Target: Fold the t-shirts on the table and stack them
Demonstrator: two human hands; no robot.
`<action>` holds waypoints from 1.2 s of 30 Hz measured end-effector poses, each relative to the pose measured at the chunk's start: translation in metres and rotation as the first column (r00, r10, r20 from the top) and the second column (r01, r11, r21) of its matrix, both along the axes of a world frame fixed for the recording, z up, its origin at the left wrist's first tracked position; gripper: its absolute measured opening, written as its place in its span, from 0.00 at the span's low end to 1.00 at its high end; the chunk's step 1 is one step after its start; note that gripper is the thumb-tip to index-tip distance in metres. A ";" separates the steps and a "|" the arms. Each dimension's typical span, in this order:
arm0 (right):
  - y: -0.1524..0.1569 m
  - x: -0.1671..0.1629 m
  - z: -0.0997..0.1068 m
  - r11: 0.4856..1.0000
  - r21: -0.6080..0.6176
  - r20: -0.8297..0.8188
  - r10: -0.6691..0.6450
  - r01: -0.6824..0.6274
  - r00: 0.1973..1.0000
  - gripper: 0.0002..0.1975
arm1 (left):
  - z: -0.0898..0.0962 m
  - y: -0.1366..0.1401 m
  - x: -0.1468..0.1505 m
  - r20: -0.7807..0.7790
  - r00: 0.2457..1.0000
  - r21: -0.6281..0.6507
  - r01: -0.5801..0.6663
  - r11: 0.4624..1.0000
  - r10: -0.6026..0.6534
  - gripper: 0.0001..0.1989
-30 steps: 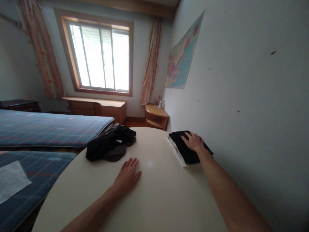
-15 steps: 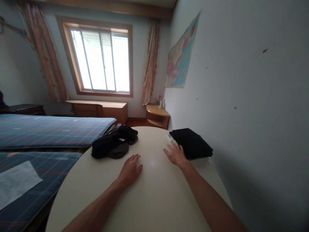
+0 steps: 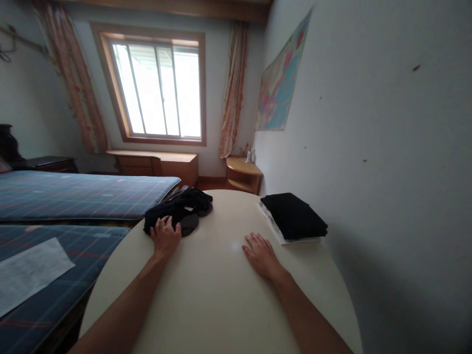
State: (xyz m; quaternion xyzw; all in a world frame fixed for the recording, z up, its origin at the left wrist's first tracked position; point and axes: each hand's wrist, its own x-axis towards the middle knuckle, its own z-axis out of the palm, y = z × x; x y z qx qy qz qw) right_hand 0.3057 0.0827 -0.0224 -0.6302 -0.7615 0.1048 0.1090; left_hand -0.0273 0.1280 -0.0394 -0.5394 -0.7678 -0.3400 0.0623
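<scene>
On the left side of the round cream table (image 3: 214, 305) lies a crumpled heap of black and dark grey clothing (image 3: 190, 223). My left hand (image 3: 165, 238) rests at the near edge of this heap with its fingers spread; whether they grip any cloth I cannot see. My right hand (image 3: 260, 253) is over the middle right of the table, fingers outstretched and holding nothing. Just beyond it, to the right, a neatly folded black garment (image 3: 293, 214) sits on top of something flat and white (image 3: 271, 221), perhaps in a clear wrapper.
Two plaid mattresses (image 3: 84, 194) border the table on the left, with a printed sheet of paper (image 3: 33, 275) on the nearer one. A white wall (image 3: 398, 196) runs close along the right. Behind the table stand a low wooden desk (image 3: 177, 164) and a corner shelf (image 3: 243, 167).
My left hand has moved left and forward onto the dark clothing heap. My right hand has drawn back slightly from the folded black garment. The view has shifted a little.
</scene>
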 end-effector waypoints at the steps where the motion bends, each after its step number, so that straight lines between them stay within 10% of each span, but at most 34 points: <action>1: -0.001 0.000 0.000 1.000 -0.008 0.001 0.009 -0.009 1.000 0.29 | 0.001 0.001 0.001 0.005 1.000 0.017 0.018 1.000 -0.019 0.25; 7: -0.001 0.004 -0.001 0.999 -0.032 -0.013 0.033 -0.033 0.999 0.28 | 0.019 -0.009 0.013 -0.091 0.964 0.246 0.264 0.933 -0.249 0.28; 14: 0.003 0.008 -0.004 0.998 -0.031 -0.029 0.047 -0.048 0.998 0.27 | 0.030 -0.047 0.065 -0.521 0.528 0.134 0.827 0.546 -0.671 0.32; 20: 0.005 0.010 -0.006 0.997 -0.032 -0.028 0.067 -0.067 0.997 0.28 | 0.014 -0.024 0.044 -0.299 0.924 0.282 0.323 0.904 -0.237 0.29; 23: 0.006 0.010 -0.008 0.997 -0.032 -0.032 0.064 -0.065 0.997 0.28 | 0.001 -0.007 0.013 -0.123 0.992 0.205 0.044 0.978 -0.019 0.37; 31: 0.006 0.012 -0.011 0.997 -0.031 -0.039 0.076 -0.077 0.996 0.29 | 0.001 0.010 -0.017 0.197 0.967 0.296 0.101 0.950 -0.164 0.14; 36: 0.004 0.011 -0.008 0.997 -0.036 -0.036 0.072 -0.073 0.997 0.29 | 0.017 -0.012 0.017 0.115 0.840 0.553 0.389 0.737 -0.530 0.11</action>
